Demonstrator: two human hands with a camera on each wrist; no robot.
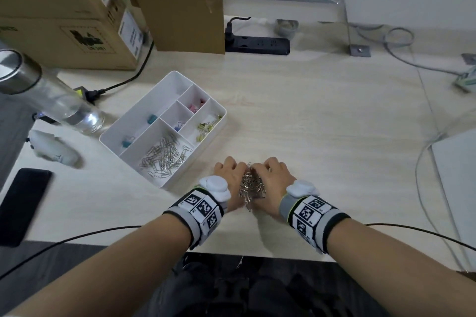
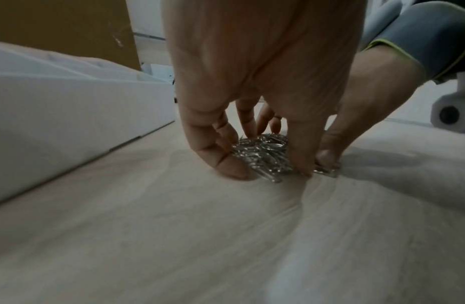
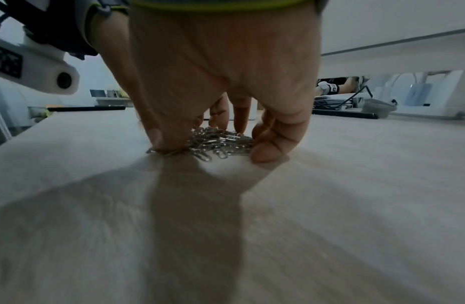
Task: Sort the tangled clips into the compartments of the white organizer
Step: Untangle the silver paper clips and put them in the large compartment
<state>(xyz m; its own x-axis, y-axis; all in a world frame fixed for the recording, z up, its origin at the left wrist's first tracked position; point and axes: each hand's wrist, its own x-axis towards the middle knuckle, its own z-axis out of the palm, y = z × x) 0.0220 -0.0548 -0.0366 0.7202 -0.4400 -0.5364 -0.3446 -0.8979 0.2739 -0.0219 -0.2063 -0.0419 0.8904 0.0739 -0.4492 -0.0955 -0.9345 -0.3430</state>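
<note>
A tangled heap of silver paper clips (image 1: pixel 251 185) lies on the pale wooden table near its front edge. My left hand (image 1: pixel 230 174) and right hand (image 1: pixel 273 175) cup it from both sides, fingers curled round it and fingertips on the table. The wrist views show the heap (image 2: pixel 262 156) (image 3: pixel 221 144) enclosed between thumb and fingers. The white organizer (image 1: pixel 201 152) stands to the left, angled. Its front compartment holds loose silver paper clips (image 1: pixel 164 156). Other compartments hold teal binder clips (image 1: pixel 152 119), pink clips (image 1: pixel 195 107), a blue clip (image 1: pixel 178 126) and yellow-green clips (image 1: pixel 206 128).
A glass bottle (image 1: pixel 51 100), a white object (image 1: pixel 55 150) and a black phone (image 1: pixel 23 203) lie at the left. Cardboard boxes (image 1: pixel 64 8) and a black power strip (image 1: pixel 257 45) stand at the back. Cables (image 1: pixel 425 162) and a white slab (image 1: pixel 458 183) occupy the right.
</note>
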